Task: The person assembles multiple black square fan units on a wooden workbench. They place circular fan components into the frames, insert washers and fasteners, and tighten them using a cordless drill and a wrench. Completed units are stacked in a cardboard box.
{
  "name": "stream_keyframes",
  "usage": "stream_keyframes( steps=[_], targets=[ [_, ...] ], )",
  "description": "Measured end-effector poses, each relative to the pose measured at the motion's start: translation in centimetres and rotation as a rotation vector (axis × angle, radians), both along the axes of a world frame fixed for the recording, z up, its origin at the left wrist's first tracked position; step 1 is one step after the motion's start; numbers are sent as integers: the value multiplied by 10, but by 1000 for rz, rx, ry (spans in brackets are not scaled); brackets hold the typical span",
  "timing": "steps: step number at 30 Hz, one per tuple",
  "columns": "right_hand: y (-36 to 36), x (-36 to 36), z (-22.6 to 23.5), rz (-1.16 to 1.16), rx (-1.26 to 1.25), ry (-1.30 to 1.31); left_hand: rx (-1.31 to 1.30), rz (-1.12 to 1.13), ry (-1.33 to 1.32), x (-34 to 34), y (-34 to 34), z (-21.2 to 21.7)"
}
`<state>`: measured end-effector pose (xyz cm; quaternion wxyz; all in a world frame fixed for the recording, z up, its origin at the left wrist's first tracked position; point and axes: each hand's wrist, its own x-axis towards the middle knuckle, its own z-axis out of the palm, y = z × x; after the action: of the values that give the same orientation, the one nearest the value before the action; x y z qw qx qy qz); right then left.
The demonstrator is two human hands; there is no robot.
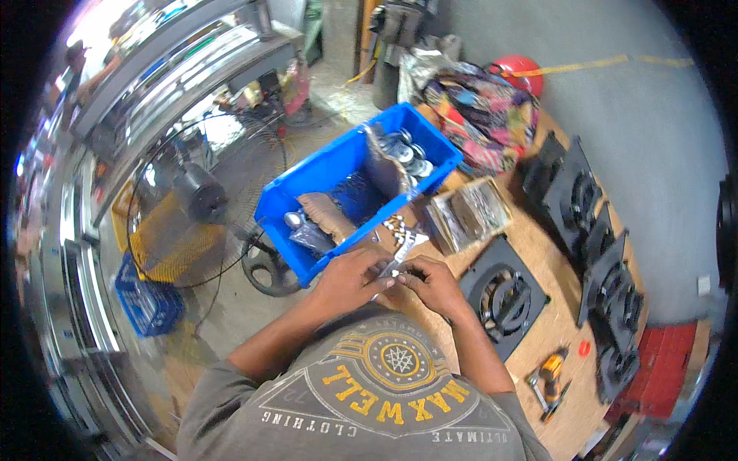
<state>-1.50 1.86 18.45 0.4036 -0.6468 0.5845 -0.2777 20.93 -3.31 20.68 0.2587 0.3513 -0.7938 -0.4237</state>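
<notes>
My left hand [350, 283] and my right hand [435, 286] meet in front of my chest, at the near edge of the wooden table [530, 257]. Both have their fingers closed on a narrow light-grey piece [403, 250], which looks like metal; its exact kind is too small to tell. Just beyond the fingers lie several small white and brass-coloured parts [395, 225]. The blue bin [281, 198] stands close by on the far left side, with round metal discs [416, 165], cardboard dividers [327, 213] and a clear plastic bag [311, 237] inside.
An open cardboard box [469, 213] holds flat wrapped pieces. Right of my hands lies a black square panel with a round frame [503, 296]; similar black panels [592, 223] line the far right edge. A yellow-black power drill [551, 376] lies nearer. Leftward stands a floor fan [201, 192].
</notes>
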Motion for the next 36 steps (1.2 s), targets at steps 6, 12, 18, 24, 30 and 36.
stream_keyframes(
  steps=[6, 12, 18, 24, 30, 36],
  targets=[
    [69, -15, 7, -357, 147, -435, 212, -173, 41, -50, 24, -9],
    [131, -29, -15, -723, 108, -762, 612, -216, 254, -104, 70, -25],
    [189, -46, -35, -985, 171, -1362, 224, -353, 38, -151, 109, -40],
    [224, -61, -37, -1112, 95, -1345, -161, -572, -37, -192, 121, -48],
    [246, -75, -50, -1119, 48, -1234, -320, -618, -383, -205, 47, -6],
    [248, -96, -63, -1150, -348, -45, -597, 192, -479, -168, -201, 8]
  ],
)
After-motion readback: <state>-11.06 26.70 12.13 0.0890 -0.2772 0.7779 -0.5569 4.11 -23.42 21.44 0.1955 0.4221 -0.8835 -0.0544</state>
